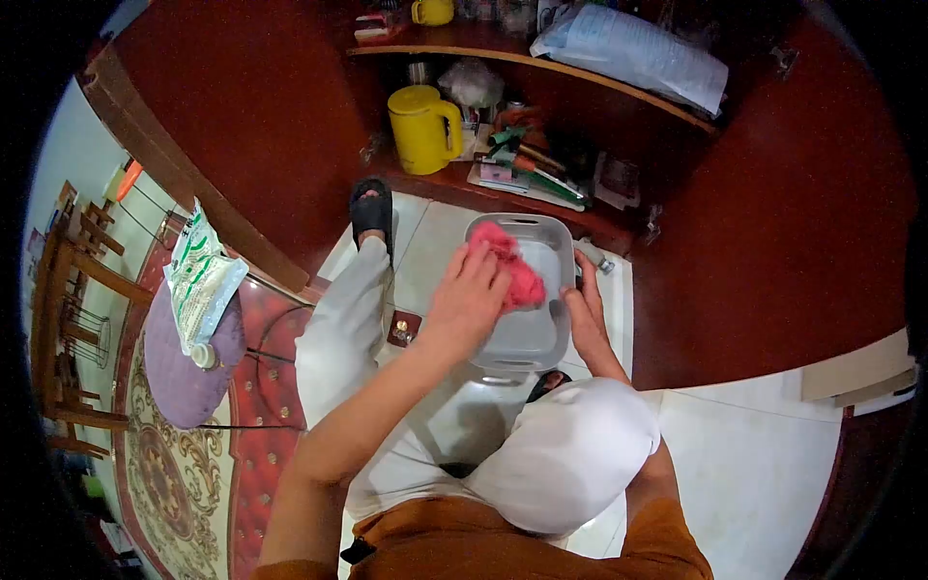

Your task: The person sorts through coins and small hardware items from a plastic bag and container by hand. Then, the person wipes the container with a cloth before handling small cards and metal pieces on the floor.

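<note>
A grey rectangular plastic tray (535, 354) with rounded corners is held above the floor, between my knees and the open cabinet. My left hand (469, 295) presses a crumpled red cloth (520, 280) against the inside of the tray, its fingers bent over the cloth. My right hand (587, 319) grips the tray's right side, thumb toward the rim and fingers partly hidden behind the wall.
Inside the cabinet are a yellow jug (416, 130), a stack of papers and tools (532, 174), and a plastic-wrapped package (633, 58) on the upper shelf (454, 53). To the left, a white-green bag (201, 280) lies on a purple cushion (188, 387).
</note>
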Tool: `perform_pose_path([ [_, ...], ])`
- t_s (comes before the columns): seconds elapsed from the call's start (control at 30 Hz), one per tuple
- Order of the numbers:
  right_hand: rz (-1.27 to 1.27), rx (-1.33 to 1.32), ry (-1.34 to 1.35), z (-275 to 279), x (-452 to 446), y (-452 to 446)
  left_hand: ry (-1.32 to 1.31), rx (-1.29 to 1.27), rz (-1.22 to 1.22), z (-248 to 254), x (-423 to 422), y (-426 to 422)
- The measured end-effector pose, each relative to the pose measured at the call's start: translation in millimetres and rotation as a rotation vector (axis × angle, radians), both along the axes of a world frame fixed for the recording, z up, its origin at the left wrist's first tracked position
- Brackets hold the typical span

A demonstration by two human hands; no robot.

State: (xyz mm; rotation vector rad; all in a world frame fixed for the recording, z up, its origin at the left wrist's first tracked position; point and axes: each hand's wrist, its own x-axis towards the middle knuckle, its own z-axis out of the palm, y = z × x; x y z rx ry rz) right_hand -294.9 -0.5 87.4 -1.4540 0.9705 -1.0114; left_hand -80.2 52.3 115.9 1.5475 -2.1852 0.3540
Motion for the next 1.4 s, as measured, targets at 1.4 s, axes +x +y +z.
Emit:
perform_pose_path([
  [1.4,-0.258,0.323,-0.434,-47.9,-3.3,3.9,1.467,0.691,-0.375,-17.3,-20.3,47.0],
])
